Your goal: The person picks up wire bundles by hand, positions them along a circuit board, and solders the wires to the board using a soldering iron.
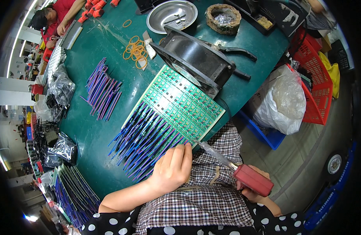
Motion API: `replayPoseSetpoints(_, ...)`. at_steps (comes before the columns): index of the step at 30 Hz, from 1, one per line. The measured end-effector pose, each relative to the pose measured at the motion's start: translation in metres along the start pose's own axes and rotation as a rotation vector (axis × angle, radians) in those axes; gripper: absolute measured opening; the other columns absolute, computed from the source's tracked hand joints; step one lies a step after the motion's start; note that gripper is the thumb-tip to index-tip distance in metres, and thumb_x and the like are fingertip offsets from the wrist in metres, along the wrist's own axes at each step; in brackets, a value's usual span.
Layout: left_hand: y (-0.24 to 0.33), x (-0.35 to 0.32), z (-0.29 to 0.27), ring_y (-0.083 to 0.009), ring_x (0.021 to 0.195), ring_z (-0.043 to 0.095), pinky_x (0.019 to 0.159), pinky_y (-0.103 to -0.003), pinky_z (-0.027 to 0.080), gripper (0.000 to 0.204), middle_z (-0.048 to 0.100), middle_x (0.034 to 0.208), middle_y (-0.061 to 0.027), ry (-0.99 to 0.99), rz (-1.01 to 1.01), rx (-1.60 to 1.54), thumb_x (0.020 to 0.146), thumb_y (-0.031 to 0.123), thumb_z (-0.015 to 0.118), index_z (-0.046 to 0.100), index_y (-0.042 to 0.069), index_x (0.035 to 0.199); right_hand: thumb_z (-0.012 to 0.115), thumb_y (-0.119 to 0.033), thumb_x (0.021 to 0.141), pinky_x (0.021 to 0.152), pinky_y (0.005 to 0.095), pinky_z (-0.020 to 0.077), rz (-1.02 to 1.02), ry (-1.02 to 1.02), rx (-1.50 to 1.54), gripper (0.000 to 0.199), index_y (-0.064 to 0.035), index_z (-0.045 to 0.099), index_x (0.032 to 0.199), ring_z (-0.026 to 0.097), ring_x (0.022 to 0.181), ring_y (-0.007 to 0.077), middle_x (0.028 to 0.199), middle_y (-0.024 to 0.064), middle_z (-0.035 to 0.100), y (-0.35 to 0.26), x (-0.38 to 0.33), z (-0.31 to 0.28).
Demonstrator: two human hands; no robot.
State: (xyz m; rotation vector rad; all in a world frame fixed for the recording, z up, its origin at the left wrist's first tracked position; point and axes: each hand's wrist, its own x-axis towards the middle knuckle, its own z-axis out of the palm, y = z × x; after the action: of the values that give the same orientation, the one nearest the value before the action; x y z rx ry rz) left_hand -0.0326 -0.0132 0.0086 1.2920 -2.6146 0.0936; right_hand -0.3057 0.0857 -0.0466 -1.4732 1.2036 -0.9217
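Observation:
A green circuit board panel (pixel 204 111) lies slanted on the table, with rows of small parts. Many blue and purple wires (pixel 139 135) fan out from it toward the lower left. My left hand (pixel 172 167) is closed at the board's near corner, its fingertips pinching a thin wire among the others. In my right hand (pixel 251 190) is a soldering gun (pixel 254 180) with a red handle and a long pale barrel. Its tip meets the board's edge close to my left fingertips; whether it touches the wire cannot be made out.
A black fan (pixel 196 56) stands over the board's far edge, beside black-handled pliers (pixel 239 52). Loose wires (pixel 102 92), rubber bands (pixel 135 51), a metal bowl (pixel 154 20) and a round solder-filled holder (pixel 223 19) lie beyond. Wired boards (pixel 76 192) stand left. A co-worker (pixel 57 19) sits far left.

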Motion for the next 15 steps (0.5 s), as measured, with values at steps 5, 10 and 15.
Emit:
replayPoseSetpoints(5, 0.001, -0.001, 0.004, -0.0195, 0.066, 0.057, 0.054, -0.027, 0.048, 0.03, 0.057, 0.087, -0.0115, 0.037, -0.024, -0.031, 0.072, 0.0, 0.065, 0.064, -0.006, 0.101, 0.078, -0.04, 0.074, 0.067, 0.0325, 0.0571, -0.123, 0.082, 0.001, 0.065, 0.0096, 0.059, 0.111, 0.071, 0.076, 0.0268, 0.095, 0.0162, 0.068, -0.002, 0.004, 0.003)
replayPoseSetpoints(10, -0.001, -0.003, 0.006, -0.0195, 0.065, 0.058, 0.054, -0.027, 0.048, 0.03, 0.058, 0.088, -0.0118, 0.046, 0.007, -0.032, 0.072, 0.0, 0.065, 0.064, -0.006, 0.101, 0.067, -0.049, 0.082, 0.059, 0.0282, 0.0499, -0.136, 0.087, -0.117, 0.052, 0.001, 0.064, 0.097, 0.065, 0.065, 0.0184, 0.081, 0.0083, 0.066, -0.011, 0.014, 0.008)
replayPoseSetpoints(15, -0.003, -0.003, 0.006, -0.0196, 0.066, 0.058, 0.055, -0.027, 0.048, 0.03, 0.058, 0.088, -0.012, 0.038, 0.042, -0.036, 0.073, 0.001, 0.064, 0.064, -0.007, 0.101, 0.062, -0.052, 0.084, 0.056, 0.0304, 0.0481, -0.19, 0.166, -0.222, 0.046, -0.0066, 0.066, 0.086, 0.065, 0.066, 0.0217, 0.078, 0.0054, 0.064, -0.011, 0.017, 0.013)
